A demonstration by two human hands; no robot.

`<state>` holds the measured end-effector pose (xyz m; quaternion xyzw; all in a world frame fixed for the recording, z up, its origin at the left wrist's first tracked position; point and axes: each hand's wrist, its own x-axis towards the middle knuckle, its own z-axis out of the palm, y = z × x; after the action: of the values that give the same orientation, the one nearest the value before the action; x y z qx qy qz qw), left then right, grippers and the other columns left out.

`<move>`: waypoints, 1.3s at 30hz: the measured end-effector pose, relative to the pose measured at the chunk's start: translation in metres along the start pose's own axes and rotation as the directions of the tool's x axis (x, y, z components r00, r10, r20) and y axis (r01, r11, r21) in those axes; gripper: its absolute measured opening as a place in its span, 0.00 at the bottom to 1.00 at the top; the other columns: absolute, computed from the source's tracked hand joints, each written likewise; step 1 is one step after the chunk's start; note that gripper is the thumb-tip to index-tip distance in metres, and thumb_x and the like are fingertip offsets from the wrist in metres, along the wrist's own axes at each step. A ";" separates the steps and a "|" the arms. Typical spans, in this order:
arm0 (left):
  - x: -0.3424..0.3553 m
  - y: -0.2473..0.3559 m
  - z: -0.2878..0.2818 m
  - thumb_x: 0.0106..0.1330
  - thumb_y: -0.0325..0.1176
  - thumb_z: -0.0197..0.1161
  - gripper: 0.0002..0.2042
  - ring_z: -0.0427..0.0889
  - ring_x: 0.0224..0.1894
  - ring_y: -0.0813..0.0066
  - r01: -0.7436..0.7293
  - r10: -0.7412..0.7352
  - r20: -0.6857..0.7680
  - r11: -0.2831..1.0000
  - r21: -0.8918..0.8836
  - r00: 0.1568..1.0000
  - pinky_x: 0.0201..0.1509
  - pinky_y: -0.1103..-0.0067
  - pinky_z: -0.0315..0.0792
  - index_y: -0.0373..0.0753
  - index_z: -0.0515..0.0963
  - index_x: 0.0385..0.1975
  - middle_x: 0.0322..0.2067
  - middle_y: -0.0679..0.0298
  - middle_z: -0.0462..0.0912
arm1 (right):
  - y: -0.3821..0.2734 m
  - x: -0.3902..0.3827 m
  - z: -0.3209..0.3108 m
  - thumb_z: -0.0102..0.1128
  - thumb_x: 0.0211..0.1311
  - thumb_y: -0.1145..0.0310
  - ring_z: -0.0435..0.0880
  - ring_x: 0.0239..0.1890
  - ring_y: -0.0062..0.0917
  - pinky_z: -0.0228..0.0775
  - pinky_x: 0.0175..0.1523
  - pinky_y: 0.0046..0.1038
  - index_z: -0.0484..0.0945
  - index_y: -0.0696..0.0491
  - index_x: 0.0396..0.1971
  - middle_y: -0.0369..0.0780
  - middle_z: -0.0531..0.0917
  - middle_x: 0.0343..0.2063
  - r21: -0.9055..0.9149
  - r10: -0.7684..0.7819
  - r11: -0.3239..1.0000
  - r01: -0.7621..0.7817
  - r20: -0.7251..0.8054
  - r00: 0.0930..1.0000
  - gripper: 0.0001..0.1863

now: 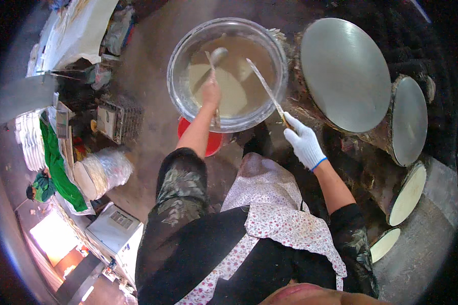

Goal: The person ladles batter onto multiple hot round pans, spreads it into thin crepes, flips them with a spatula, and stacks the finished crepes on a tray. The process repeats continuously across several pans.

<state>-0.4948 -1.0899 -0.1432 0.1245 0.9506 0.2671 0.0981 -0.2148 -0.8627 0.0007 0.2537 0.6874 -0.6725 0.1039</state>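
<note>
A large clear round basin (174, 99) holds a pale, batter-like liquid (213, 86) in front of me. My left hand (211, 94), bare, reaches over the basin with its fingers closed round the handle of a ladle (219, 55). The ladle's bowl is over the liquid; whether it touches cannot be made out. In a white knit glove, my right hand (305, 141) grips a long thin flat scraper (264, 84). Its whitish, coated blade slants up and left across the basin's right rim. A red bucket (215, 145) shows partly under the basin's near edge.
Several round griddle plates curve down the right side: a large grey one (346, 76), a smaller grey one (409, 121), and pale-covered ones (408, 194) nearer me. At left are a wire crate (118, 121), a plastic-wrapped roll (104, 172) and a white cabinet (114, 231).
</note>
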 end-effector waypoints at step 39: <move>-0.209 0.173 -0.285 0.84 0.33 0.44 0.12 0.63 0.18 0.87 0.466 0.288 0.385 -0.708 -0.531 0.877 0.17 0.86 0.63 0.41 0.65 0.34 0.22 0.72 0.62 | -0.151 -0.177 0.084 0.65 0.65 0.79 0.88 0.56 0.41 0.80 0.57 0.32 0.74 0.59 0.67 0.56 0.85 0.55 -0.466 -0.724 0.650 0.600 -0.139 0.676 0.29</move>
<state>-0.3366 -1.1445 0.2129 -0.1256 0.0588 0.9153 0.3782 -0.1548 -0.9765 0.2114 0.0588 0.8564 -0.4656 -0.2155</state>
